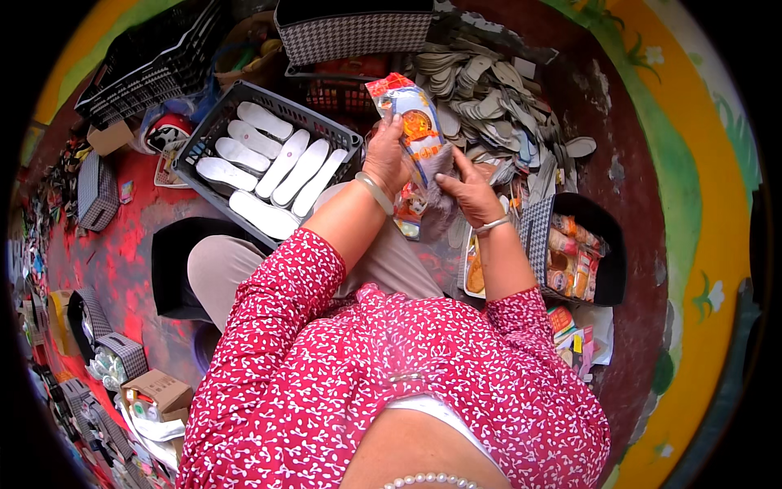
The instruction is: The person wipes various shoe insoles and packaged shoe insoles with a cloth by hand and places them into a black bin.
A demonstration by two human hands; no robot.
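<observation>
My left hand [386,157] grips a printed plastic bag [415,121], mostly red, orange and blue, holding it upright in front of my knees. My right hand [470,192] pinches a fuzzy grey insole [439,213] between thumb and fingers. The insole lies against the lower right side of the bag; whether its tip is inside, I cannot tell. Another colourful packet [410,210] is partly hidden just below my left hand. To the left, a dark plastic crate [301,107] holds several white insoles [283,163].
A large heap of loose insoles [489,98] spreads beyond my right hand. Beside my right forearm stands a houndstooth box [534,248] with packaged rolls in it. A bigger houndstooth box [354,39] and a black crate [155,69] are at the far side.
</observation>
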